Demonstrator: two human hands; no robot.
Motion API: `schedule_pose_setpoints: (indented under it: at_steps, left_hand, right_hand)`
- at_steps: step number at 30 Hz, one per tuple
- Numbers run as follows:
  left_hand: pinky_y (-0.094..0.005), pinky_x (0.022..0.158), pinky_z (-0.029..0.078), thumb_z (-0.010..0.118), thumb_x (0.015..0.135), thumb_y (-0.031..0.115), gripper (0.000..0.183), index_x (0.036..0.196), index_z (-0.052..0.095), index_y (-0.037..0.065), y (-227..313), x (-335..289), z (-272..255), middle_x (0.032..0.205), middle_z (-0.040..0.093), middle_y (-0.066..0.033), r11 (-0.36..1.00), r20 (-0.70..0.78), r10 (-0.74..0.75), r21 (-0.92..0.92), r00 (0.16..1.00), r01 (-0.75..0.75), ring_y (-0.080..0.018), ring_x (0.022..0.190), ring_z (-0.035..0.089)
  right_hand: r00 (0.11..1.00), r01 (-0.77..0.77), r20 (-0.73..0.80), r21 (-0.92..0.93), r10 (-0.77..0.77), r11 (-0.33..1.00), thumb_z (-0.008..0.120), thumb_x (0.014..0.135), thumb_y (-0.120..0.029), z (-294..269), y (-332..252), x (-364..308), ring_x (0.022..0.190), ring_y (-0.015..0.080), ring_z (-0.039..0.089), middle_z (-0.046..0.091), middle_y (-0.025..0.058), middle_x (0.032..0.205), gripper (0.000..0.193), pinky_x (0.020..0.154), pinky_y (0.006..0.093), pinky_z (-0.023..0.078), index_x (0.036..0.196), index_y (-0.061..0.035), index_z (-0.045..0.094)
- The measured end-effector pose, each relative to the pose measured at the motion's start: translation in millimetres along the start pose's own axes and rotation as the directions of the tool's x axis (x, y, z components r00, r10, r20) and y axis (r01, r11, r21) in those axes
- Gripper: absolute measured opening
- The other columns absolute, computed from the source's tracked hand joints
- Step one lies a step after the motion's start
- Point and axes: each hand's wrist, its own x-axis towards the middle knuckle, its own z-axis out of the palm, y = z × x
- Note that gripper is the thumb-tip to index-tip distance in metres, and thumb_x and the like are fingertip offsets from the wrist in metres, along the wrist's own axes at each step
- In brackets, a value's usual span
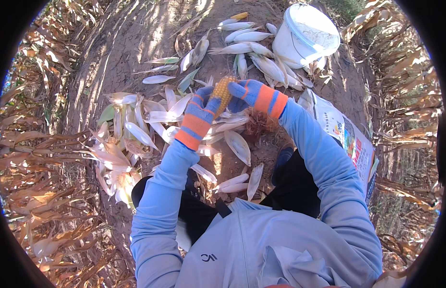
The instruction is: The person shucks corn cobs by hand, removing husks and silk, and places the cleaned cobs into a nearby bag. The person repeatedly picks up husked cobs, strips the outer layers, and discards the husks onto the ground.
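A husked yellow ear of corn (pixel 222 94) is held up in front of me, tilted, over the husk-strewn soil. My left hand (pixel 202 111), in a blue and orange striped glove, is closed round its lower left side. At its upper right, my right hand (pixel 254 95), in a matching glove, has its fingers bent against the ear. The palms and some fingertips are hidden. Loose pale husks (pixel 171 114) lie below and to the left of the hands, and brown corn silk (pixel 261 124) lies under my right wrist.
A white bucket (pixel 291 41) stands at the far right beside several ears in their husks (pixel 268 67). Another bare yellow ear (pixel 240 16) lies at the far end. A printed sack (pixel 345 132) lies along my right arm. Dry corn stalks (pixel 35 158) line both sides.
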Motion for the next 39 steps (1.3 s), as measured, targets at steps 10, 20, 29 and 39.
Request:
schedule_pose_setpoints:
  at_steps: [10, 20, 29, 39]
  left_hand:
    - [-0.0255, 0.079, 0.047, 0.055, 0.088, 0.016, 0.039, 0.121, 0.045, -0.001, 21.6, -4.4, -4.0, 0.107, 0.056, -0.0085, 0.962, 0.012, -0.205, -0.184, 0.979, 0.204, -0.0137, 0.093, 0.055]
    - [-0.0244, 0.084, 0.043, 0.058, 0.087, 0.016, 0.040, 0.120, 0.046, -0.002, 7.3, -4.3, 2.8, 0.106, 0.057, -0.0097, 0.990, -0.051, 0.037, 0.140, 0.998, -0.030, -0.0131, 0.096, 0.053]
    - [-0.0236, 0.075, 0.048, 0.057, 0.087, 0.018, 0.039, 0.120, 0.046, -0.001, 6.2, -1.7, -6.7, 0.105, 0.058, -0.0093, 0.999, -0.013, -0.039, 0.023, 0.999, 0.039, -0.0130, 0.090, 0.056]
    - [-0.0278, 0.065, 0.052, 0.056, 0.088, 0.021, 0.037, 0.115, 0.048, -0.002, 9.5, -3.3, -1.3, 0.100, 0.058, -0.0093, 0.879, 0.046, -0.291, -0.381, 0.956, 0.286, -0.0164, 0.083, 0.059]
  right_hand:
    - [0.993, 0.059, 0.109, -0.031, -0.055, 0.998, 0.049, 0.091, -0.031, -10.0, -3.5, -7.0, 0.082, 0.0152, 0.062, 0.064, 0.0096, 0.092, 0.038, 0.074, 0.0266, 0.050, 0.110, 0.0013, 0.054]
    - [0.998, -0.028, 0.057, 0.014, 0.028, 0.999, 0.054, 0.087, -0.039, -6.2, 4.9, 2.4, 0.076, 0.0165, 0.063, 0.065, 0.0114, 0.088, 0.045, 0.070, 0.0282, 0.051, 0.108, 0.0004, 0.056]
    - [1.000, 0.005, 0.020, -0.098, -0.003, 0.995, 0.052, 0.090, -0.028, -2.4, -0.5, -2.2, 0.063, 0.0107, 0.059, 0.062, 0.0046, 0.074, 0.030, 0.061, 0.0254, 0.049, 0.099, -0.0001, 0.057]
    - [1.000, -0.004, -0.027, -0.354, -0.006, 0.935, 0.054, 0.087, -0.025, -7.8, 0.3, -4.7, 0.058, 0.0088, 0.056, 0.060, 0.0029, 0.065, 0.026, 0.057, 0.0245, 0.046, 0.097, -0.0030, 0.062]
